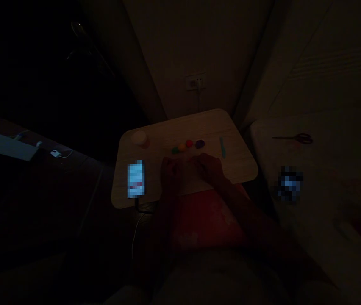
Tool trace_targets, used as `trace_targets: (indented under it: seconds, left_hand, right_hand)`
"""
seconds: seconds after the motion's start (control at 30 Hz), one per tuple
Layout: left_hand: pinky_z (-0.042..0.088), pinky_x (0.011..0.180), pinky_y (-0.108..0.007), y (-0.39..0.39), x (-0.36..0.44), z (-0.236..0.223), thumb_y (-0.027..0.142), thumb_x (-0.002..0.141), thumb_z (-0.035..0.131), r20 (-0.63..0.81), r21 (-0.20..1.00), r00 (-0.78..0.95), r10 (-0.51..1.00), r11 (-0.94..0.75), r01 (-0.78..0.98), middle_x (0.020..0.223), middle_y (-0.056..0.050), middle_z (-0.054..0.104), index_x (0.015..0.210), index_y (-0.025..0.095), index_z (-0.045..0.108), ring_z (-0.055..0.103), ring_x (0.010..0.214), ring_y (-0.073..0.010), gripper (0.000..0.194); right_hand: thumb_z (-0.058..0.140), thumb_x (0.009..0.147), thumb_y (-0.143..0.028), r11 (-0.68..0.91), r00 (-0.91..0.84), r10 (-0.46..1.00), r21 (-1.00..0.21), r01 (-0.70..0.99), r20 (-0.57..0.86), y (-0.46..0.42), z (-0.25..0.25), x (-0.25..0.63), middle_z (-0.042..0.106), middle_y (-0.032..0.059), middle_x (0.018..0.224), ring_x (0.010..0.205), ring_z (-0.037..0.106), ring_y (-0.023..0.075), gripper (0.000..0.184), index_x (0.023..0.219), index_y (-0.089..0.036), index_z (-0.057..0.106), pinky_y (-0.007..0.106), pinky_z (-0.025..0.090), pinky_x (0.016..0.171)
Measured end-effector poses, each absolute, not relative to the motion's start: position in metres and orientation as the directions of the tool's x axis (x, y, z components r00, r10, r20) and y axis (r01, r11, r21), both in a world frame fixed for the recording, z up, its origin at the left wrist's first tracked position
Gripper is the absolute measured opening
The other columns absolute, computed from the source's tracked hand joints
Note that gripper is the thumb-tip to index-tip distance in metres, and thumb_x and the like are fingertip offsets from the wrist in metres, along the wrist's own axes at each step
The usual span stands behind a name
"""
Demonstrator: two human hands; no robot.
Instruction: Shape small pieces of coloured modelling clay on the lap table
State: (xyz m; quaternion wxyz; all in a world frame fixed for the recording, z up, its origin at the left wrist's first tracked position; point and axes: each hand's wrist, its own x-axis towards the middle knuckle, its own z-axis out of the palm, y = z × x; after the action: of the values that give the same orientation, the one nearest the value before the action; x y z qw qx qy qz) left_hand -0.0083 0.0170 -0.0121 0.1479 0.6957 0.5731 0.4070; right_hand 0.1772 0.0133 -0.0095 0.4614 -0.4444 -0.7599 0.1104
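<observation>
In dim light, my left hand (170, 170) is curled closed over the near edge of a small wooden table (158, 129). My right hand (208, 166) lies close by on its right, fingers bent together toward the left hand. Whatever either hand holds is too dark to make out. Just beyond them sit small lumps in a row: green (175, 151), orange (182, 147), red (189, 144) and purple (200, 144). They look like modelling clay. A teal plastic knife (223, 147) lies to the right of the row.
A pale round tub (140, 139) stands at the table's back left. Nearer, a lit phone (136, 179) has a cable at its lower end. Scissors (298, 138) and a blurred-out device (289, 184) lie on the pale surface at right. A wall socket (195, 81) is behind the table.
</observation>
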Motion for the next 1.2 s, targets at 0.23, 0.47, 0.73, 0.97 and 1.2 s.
trace_targets:
  seconds: [0.23,0.47,0.73,0.97,1.2]
  left_hand:
    - [0.045,0.089,-0.043,0.016,-0.008,-0.012,0.018,0.091,0.051,0.358,0.618,-0.025,0.933,-0.217,0.755,0.097,-0.010,0.061,0.087,0.020,0.069,0.057,0.095,-0.0279,0.018]
    - [0.041,0.089,-0.045,0.013,-0.004,-0.009,0.016,0.089,0.051,0.341,0.547,-0.108,0.934,-0.104,0.830,0.098,-0.012,0.063,0.084,0.020,0.063,0.056,0.096,-0.0304,0.013]
    - [0.040,0.083,-0.039,0.014,-0.004,-0.009,0.024,0.091,0.056,0.399,0.595,-0.127,0.908,-0.152,0.789,0.088,-0.009,0.061,0.079,0.021,0.061,0.056,0.087,-0.0265,0.013]
    - [0.036,0.078,-0.036,0.015,-0.008,-0.010,0.019,0.090,0.050,0.360,0.605,-0.085,0.929,-0.162,0.780,0.078,-0.006,0.059,0.072,0.022,0.055,0.052,0.080,-0.0242,0.019]
    - [0.038,0.077,-0.035,0.017,-0.008,-0.012,0.024,0.096,0.046,0.373,0.606,-0.032,0.927,-0.218,0.765,0.081,-0.006,0.060,0.074,0.021,0.055,0.053,0.079,-0.0222,0.024]
  right_hand:
    - [0.053,0.096,-0.020,0.570,-0.155,0.789,-0.614,0.546,0.595,0.016,-0.010,0.177,0.074,0.0070,0.095,0.082,0.069,0.0180,0.022,0.105,-0.021,0.073,0.029,0.054,0.075]
    - [0.050,0.097,-0.018,0.578,-0.172,0.797,-0.650,0.493,0.579,0.017,-0.012,0.178,0.076,0.0078,0.106,0.095,0.072,0.0198,0.029,0.113,-0.023,0.073,0.033,0.057,0.086]
    - [0.062,0.095,-0.032,0.512,-0.107,0.839,-0.710,0.483,0.533,0.018,-0.018,0.179,0.080,0.0056,0.096,0.084,0.075,0.0186,0.017,0.092,-0.023,0.076,0.030,0.059,0.075]
    - [0.063,0.097,-0.037,0.525,-0.120,0.833,-0.705,0.476,0.540,0.017,-0.017,0.178,0.080,0.0051,0.098,0.087,0.075,0.0199,0.020,0.095,-0.023,0.076,0.032,0.058,0.080]
    - [0.052,0.102,-0.031,0.548,-0.127,0.812,-0.667,0.505,0.570,0.017,-0.009,0.179,0.075,0.0077,0.098,0.088,0.070,0.0204,0.028,0.110,-0.025,0.077,0.034,0.057,0.084]
